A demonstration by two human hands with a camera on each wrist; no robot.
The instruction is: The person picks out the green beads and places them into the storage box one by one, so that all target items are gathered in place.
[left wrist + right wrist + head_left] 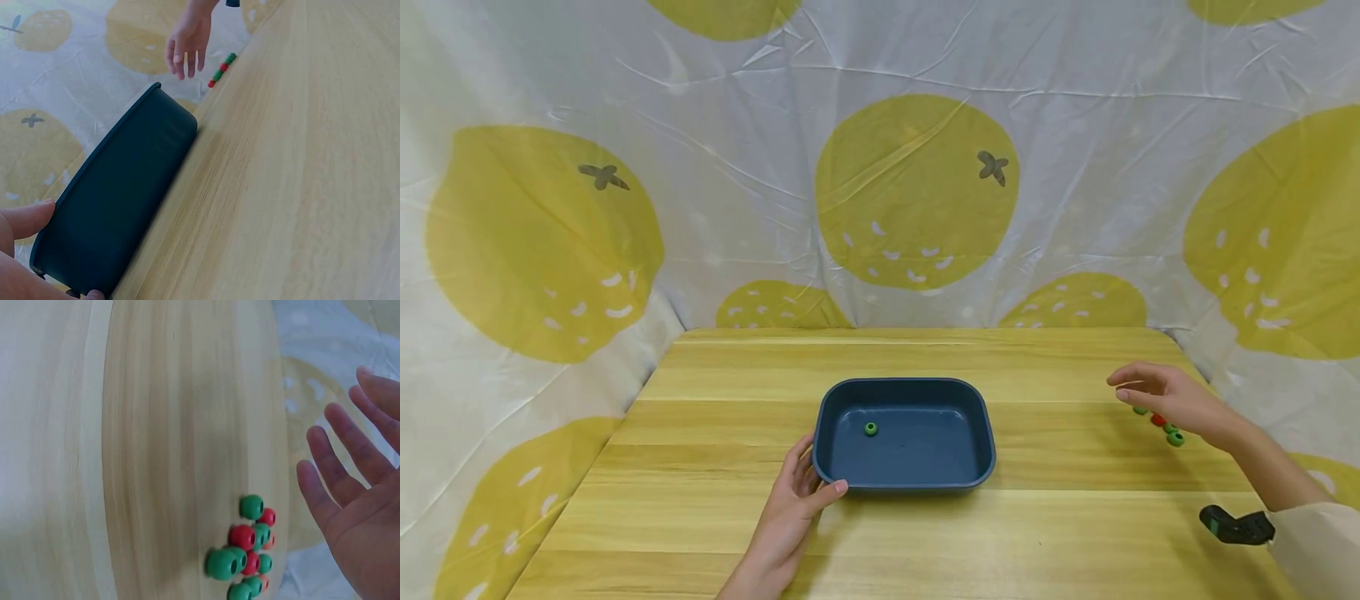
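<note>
A dark blue rectangular tray (925,450) sits on the table, and one green bead (870,432) lies inside it toward the left. My left hand (784,517) grips the tray's near left corner, thumb at the rim and fingers along the outer side; the left wrist view shows the tray's outer wall (125,181). Over on the right, my right hand (1183,407) hovers above a group of loose beads with its fingers spread and nothing held. The right wrist view shows several green beads (220,565) and red beads (241,536) clustered beside that hand, not touched by it.
The wooden table (715,467) extends on all sides of the tray. A white cloth with yellow lemons (917,192) hangs behind and beside it. A black device (1236,527) is at the right wrist, by a pale sleeve (1318,542).
</note>
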